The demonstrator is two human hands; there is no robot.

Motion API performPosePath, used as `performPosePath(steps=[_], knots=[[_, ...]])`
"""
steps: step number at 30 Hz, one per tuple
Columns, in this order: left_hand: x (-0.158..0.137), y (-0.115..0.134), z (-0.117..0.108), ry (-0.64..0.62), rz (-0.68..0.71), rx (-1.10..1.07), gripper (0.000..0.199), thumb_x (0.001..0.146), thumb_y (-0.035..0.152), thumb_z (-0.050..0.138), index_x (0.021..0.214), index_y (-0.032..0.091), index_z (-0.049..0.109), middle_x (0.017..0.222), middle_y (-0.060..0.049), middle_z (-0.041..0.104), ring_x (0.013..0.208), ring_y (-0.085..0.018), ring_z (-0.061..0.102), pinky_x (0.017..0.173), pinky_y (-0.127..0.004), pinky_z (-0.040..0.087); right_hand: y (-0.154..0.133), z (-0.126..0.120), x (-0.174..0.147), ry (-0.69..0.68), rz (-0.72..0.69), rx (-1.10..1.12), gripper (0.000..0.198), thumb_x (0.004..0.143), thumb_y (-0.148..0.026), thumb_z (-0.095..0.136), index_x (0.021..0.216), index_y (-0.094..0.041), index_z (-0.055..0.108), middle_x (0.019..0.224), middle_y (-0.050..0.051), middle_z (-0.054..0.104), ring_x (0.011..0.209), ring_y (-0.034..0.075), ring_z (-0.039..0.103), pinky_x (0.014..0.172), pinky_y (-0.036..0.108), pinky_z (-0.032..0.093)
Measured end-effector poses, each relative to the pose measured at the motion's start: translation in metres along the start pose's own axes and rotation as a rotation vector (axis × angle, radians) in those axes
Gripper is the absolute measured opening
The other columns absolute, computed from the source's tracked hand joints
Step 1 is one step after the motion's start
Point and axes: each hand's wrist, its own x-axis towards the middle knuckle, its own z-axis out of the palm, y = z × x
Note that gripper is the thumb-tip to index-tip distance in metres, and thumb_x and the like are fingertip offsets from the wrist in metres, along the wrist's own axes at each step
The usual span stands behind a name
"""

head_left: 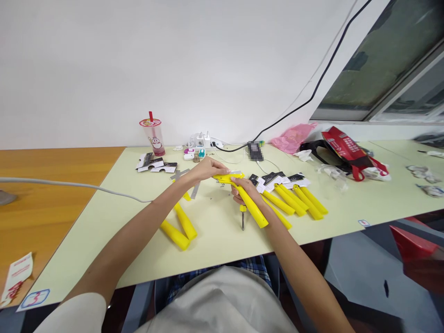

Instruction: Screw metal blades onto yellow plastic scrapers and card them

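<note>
A yellow plastic scraper (255,208) is in both hands, its long handle slanting down to the right and a grey metal strip at its head. My left hand (208,169) pinches the far left end of the head. My right hand (247,189) is wrapped round the scraper where handle and head meet. Below that hand a screwdriver (243,219) points down, apparently kept in the same grip; most of its handle is hidden. Tiny screws (222,185) lie scattered beyond the hands. Grey metal strips (195,190) rest beside my left forearm.
Yellow handles (185,222) lie on the left; several more (291,199) lie on the right near black-and-white card sleeves (275,179). More sleeves (156,163) sit by a drink cup (156,138). A power strip (203,140), pink bag (293,138) and red bag (347,148) line the back.
</note>
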Motion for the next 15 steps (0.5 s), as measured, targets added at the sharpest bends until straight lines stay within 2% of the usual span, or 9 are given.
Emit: performPosePath(steps=[4, 9, 15], knots=[[0.002, -0.002, 0.004, -0.021, 0.009, 0.000, 0.045, 0.081, 0.061, 0.092, 0.099, 0.020, 0.093, 0.098, -0.010, 0.085, 0.084, -0.020, 0.070, 0.068, -0.029, 0.048, -0.001, 0.002, 0.000, 0.005, -0.005, -0.007, 0.052, 0.087, -0.057, 0.089, 0.064, -0.020, 0.059, 0.056, -0.002, 0.055, 0.038, 0.007, 0.035, 0.031, 0.022, 0.030], [0.002, -0.002, 0.010, 0.011, 0.031, -0.002, 0.045, 0.082, 0.061, 0.089, 0.094, 0.018, 0.091, 0.084, -0.006, 0.079, 0.076, -0.018, 0.064, 0.063, -0.028, 0.043, 0.001, 0.000, 0.004, -0.002, 0.012, 0.024, 0.056, 0.085, -0.059, 0.089, 0.061, -0.023, 0.054, 0.050, -0.003, 0.049, 0.037, 0.007, 0.030, 0.031, 0.023, 0.031], [-0.001, 0.000, 0.020, 0.051, 0.040, -0.033, 0.047, 0.082, 0.062, 0.088, 0.093, 0.017, 0.089, 0.085, -0.007, 0.078, 0.075, -0.017, 0.061, 0.065, -0.028, 0.044, 0.006, -0.003, 0.008, 0.001, 0.024, 0.036, 0.060, 0.085, -0.065, 0.087, 0.059, -0.022, 0.055, 0.047, -0.004, 0.045, 0.037, 0.007, 0.030, 0.031, 0.023, 0.031]])
